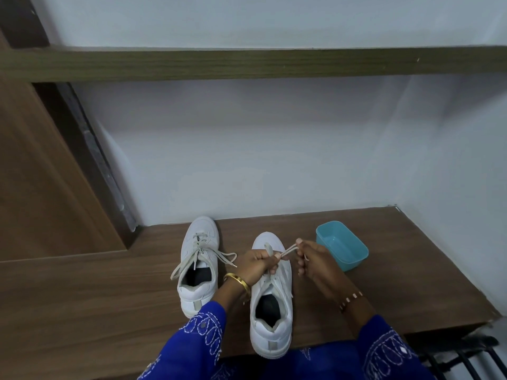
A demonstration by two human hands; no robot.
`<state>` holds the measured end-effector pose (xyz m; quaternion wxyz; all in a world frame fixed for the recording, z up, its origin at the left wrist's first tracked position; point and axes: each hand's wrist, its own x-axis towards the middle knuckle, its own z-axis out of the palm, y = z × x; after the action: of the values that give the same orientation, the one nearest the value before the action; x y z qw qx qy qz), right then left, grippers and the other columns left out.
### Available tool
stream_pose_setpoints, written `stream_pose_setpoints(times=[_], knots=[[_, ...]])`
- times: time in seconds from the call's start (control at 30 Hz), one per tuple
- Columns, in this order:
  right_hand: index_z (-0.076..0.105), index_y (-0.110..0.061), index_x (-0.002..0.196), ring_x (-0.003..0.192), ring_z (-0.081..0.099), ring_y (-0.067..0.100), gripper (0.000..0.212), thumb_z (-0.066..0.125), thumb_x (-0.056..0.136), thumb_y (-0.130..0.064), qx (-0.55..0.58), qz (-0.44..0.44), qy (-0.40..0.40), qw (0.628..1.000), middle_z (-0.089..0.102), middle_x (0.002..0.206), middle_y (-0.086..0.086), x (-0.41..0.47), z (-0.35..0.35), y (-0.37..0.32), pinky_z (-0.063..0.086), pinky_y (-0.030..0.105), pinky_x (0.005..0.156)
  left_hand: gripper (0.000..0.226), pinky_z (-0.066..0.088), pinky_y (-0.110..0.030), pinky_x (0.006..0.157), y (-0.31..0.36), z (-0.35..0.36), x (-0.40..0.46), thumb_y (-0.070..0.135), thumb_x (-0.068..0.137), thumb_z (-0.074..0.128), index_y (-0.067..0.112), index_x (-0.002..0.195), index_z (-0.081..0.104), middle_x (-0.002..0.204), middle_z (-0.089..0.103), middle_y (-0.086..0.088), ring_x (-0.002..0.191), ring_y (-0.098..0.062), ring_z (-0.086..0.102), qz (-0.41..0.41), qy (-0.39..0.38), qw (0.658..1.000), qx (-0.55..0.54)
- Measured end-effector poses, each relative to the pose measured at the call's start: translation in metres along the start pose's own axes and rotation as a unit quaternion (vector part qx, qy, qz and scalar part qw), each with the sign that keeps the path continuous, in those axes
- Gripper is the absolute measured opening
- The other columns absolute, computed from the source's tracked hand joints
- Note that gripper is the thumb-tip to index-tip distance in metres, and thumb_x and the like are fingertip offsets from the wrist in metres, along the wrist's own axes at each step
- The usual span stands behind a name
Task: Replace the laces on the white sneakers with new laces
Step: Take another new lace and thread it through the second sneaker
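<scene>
1. Left hand (256,263): fingers curled, pinching a loop of the grey lace (270,250) above the nearer sneaker's (271,294) tongue; gold bangle (238,281) on that wrist.
2. Right hand (312,259): thumb and fingertips closed on the other strand of the same lace, drawn taut between the two hands.
3. Nearer sneaker: directly beneath both hands, upright on the wooden surface (109,297), long axis running away from the wearer, toe toward the wall, heel at the near edge.
4. Second sneaker (198,266): just left of the left hand, roughly parallel, toe likewise toward the wall, its lace ends (227,256) lying loose, one trailing toward the left wrist.
5. Blue tub (343,245): just right of the right hand, open side up.
6. Beaded bracelet (351,298) on the right wrist; blue embroidered sleeves (197,344) on both arms.
</scene>
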<state>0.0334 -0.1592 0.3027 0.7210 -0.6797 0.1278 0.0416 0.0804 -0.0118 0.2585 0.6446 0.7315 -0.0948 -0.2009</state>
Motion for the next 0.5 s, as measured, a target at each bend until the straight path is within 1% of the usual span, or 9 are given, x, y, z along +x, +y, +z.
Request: stream_pose_setpoints(times=[0.03, 0.07, 0.17, 0.23, 0.3, 0.37, 0.43, 0.47, 0.5], knots=[[0.044, -0.009, 0.066, 0.044, 0.037, 0.01, 0.034, 0.04, 0.099, -0.019, 0.032, 0.003, 0.005, 0.999, 0.041, 0.051, 0.001, -0.001, 0.0, 0.001, 0.035, 0.021, 0.046, 0.028, 0.041, -0.019, 0.065, -0.001, 0.0, 0.0, 0.016, 0.092, 0.055, -0.004, 0.082, 0.071, 0.049, 0.06, 0.008, 0.059, -0.002, 0.057, -0.002, -0.003, 1.0, -0.002], [0.043, -0.009, 0.066, 0.044, 0.036, 0.011, 0.035, 0.039, 0.099, -0.018, 0.055, 0.006, 0.01, 0.998, 0.04, 0.05, 0.001, -0.002, 0.0, 0.003, 0.034, 0.022, 0.046, 0.028, 0.041, -0.017, 0.063, -0.001, 0.001, -0.001, 0.013, 0.092, 0.054, -0.007, 0.082, 0.07, 0.047, 0.059, 0.009, 0.056, 0.0, 0.055, -0.007, 0.0, 1.0, -0.006], [0.041, -0.009, 0.063, 0.039, 0.035, 0.01, 0.037, 0.037, 0.099, -0.016, 0.081, 0.012, 0.019, 0.996, 0.038, 0.048, 0.002, -0.008, 0.003, 0.008, 0.032, 0.021, 0.042, 0.033, 0.043, -0.012, 0.053, -0.004, 0.002, -0.002, 0.01, 0.091, 0.056, 0.007, 0.06, 0.067, 0.043, 0.055, 0.007, 0.051, -0.008, 0.051, -0.025, 0.031, 0.999, -0.032], [0.041, -0.009, 0.062, 0.035, 0.034, 0.008, 0.037, 0.037, 0.099, -0.013, 0.066, 0.012, 0.011, 0.998, 0.037, 0.046, 0.001, -0.014, 0.01, 0.012, 0.03, 0.02, 0.039, 0.033, 0.044, -0.014, 0.051, -0.003, 0.0, -0.002, 0.008, 0.09, 0.056, 0.008, 0.058, 0.064, 0.044, 0.057, 0.004, 0.046, -0.008, 0.051, -0.045, 0.05, 0.995, -0.07], [0.043, -0.01, 0.063, 0.033, 0.033, 0.006, 0.036, 0.037, 0.098, -0.011, 0.018, 0.027, -0.011, 0.999, 0.037, 0.047, 0.0, -0.018, 0.019, 0.021, 0.029, 0.019, 0.038, 0.037, 0.045, -0.016, 0.055, -0.004, -0.003, 0.0, 0.006, 0.092, 0.053, 0.009, 0.059, 0.069, 0.048, 0.058, 0.001, 0.048, -0.009, 0.05, -0.049, 0.047, 0.991, -0.111], [0.046, -0.013, 0.066, 0.038, 0.035, 0.004, 0.034, 0.037, 0.099, -0.011, -0.06, 0.036, -0.047, 0.996, 0.038, 0.049, -0.003, -0.022, 0.027, 0.034, 0.03, 0.017, 0.04, 0.033, 0.048, -0.019, 0.064, -0.003, -0.005, 0.0, 0.006, 0.093, 0.049, -0.002, 0.067, 0.069, 0.054, 0.062, 0.0, 0.06, -0.012, 0.056, -0.044, 0.035, 0.991, -0.118], [0.049, -0.014, 0.071, 0.052, 0.042, 0.006, 0.031, 0.037, 0.099, -0.015, -0.154, 0.008, -0.067, 0.986, 0.045, 0.058, -0.005, -0.025, 0.032, 0.048, 0.035, 0.014, 0.048, 0.026, 0.05, -0.019, 0.068, -0.004, -0.004, 0.001, 0.006, 0.093, 0.049, -0.014, 0.086, 0.065, 0.056, 0.067, 0.004, 0.063, -0.01, 0.062, -0.039, 0.029, 0.994, -0.101], [0.053, -0.014, 0.077, 0.061, 0.048, 0.007, 0.028, 0.037, 0.1, -0.017, -0.2, -0.015, -0.064, 0.978, 0.051, 0.065, -0.004, -0.025, 0.033, 0.053, 0.038, 0.012, 0.055, 0.025, 0.05, -0.017, 0.065, -0.003, -0.003, 0.0, 0.005, 0.093, 0.05, -0.016, 0.089, 0.064, 0.058, 0.069, 0.003, 0.062, -0.008, 0.064, -0.036, 0.028, 0.994, -0.098], [0.056, -0.012, 0.082, 0.068, 0.051, 0.008, 0.026, 0.037, 0.1, -0.019, -0.243, -0.036, -0.06, 0.968, 0.055, 0.072, -0.002, -0.024, 0.033, 0.055, 0.039, 0.012, 0.061, 0.025, 0.051, -0.016, 0.062, -0.003, -0.002, 0.0, 0.004, 0.093, 0.05, -0.015, 0.085, 0.064, 0.061, 0.07, 0.003, 0.062, -0.007, 0.065, -0.039, 0.025, 0.994, -0.101]])
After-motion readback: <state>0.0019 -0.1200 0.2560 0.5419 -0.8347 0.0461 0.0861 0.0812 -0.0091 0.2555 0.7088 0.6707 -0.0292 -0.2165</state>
